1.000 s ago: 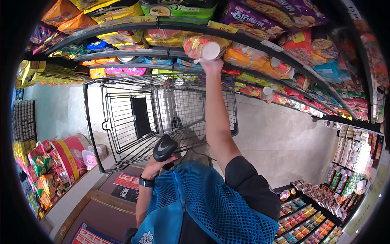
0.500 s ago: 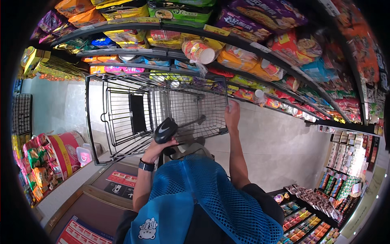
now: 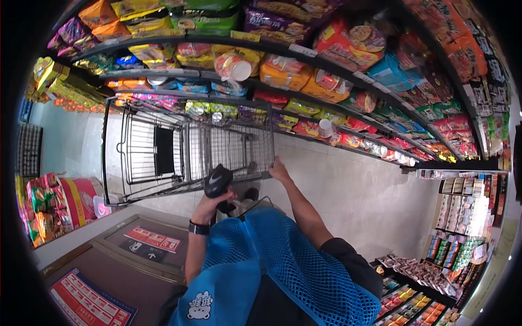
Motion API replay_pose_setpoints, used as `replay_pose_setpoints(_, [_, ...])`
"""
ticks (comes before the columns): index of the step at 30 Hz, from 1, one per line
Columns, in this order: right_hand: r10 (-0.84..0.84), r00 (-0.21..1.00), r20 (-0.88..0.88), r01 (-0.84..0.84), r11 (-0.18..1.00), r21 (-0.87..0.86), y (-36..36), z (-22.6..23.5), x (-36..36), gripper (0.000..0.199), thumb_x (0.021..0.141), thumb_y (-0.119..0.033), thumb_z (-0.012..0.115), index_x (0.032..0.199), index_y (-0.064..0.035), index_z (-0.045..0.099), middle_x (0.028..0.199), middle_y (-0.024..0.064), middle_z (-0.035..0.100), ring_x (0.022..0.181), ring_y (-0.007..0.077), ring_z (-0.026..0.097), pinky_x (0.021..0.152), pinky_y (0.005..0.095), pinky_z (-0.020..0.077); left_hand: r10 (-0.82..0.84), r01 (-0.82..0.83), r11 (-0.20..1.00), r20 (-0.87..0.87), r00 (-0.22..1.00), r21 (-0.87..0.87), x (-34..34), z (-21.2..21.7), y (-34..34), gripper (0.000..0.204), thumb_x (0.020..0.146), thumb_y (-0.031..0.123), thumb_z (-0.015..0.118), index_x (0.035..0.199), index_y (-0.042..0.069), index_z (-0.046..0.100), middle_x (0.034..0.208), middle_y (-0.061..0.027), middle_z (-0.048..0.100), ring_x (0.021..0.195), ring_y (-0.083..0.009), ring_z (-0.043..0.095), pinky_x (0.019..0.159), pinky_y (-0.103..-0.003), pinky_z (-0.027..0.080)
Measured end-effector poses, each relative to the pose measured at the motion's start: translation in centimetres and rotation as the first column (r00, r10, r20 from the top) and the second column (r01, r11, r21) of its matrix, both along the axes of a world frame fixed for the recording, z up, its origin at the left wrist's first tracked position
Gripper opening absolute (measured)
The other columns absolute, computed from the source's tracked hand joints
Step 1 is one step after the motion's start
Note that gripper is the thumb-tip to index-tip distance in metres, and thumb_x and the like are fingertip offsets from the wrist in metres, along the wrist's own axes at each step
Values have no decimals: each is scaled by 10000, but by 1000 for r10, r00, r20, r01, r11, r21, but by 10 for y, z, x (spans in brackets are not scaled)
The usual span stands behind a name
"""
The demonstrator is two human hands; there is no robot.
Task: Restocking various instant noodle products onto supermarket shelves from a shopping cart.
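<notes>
A black handheld barcode scanner (image 3: 218,181) stands upright in my left hand (image 3: 208,206), its fingers wrapped around the grip. A watch with a dark band is on that wrist. My right hand (image 3: 279,169) is stretched forward, its fingers closed at the near right corner of a wire shopping cart (image 3: 164,151). The cart is dark-framed, with a black panel in its wire seat section. I see no goods in its basket. I wear a blue mesh vest (image 3: 239,255).
Shelves (image 3: 234,76) of bagged instant noodles and cup noodles run along the far side, curving right. Lower left are brown boxes with red-and-white sheets (image 3: 98,304) and a pink display (image 3: 76,201). Snack racks (image 3: 418,293) stand lower right. Pale tiled floor (image 3: 348,201) lies between.
The view has swung right, so the shelves and cart appear further left. My right hand has moved nearer along the cart's right end to its near corner. My left hand still holds the scanner.
</notes>
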State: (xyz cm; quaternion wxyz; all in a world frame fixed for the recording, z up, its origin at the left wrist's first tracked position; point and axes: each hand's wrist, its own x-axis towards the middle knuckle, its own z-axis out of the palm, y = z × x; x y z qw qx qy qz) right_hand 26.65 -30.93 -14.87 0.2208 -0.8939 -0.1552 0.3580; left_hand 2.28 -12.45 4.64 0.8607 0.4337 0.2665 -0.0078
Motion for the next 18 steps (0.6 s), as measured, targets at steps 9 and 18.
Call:
replay_pose_setpoints(9, [-263, 838, -479, 337, 939, 75, 28, -24, 45, 813, 776, -364, 675, 1418, -94, 255, 1188, 183, 566, 1044, 341, 583, 740, 516, 527, 214, -218, 976, 107, 971, 21, 8, -5, 11, 140, 796, 73, 702, 901, 42, 615, 851, -54, 631, 858, -176, 611, 816, -310, 459])
replay_pose_setpoints(18, [-46, 679, -733, 322, 916, 240, 38, -43, 47, 520, 778, -130, 570, 1254, -178, 366, 913, 126, 569, 706, 221, 601, 480, 399, 471, 588, -594, 781, 96, 803, 193, 1, 4, -102, 138, 810, 103, 664, 894, 18, 594, 858, -79, 599, 869, -192, 571, 834, -327, 433])
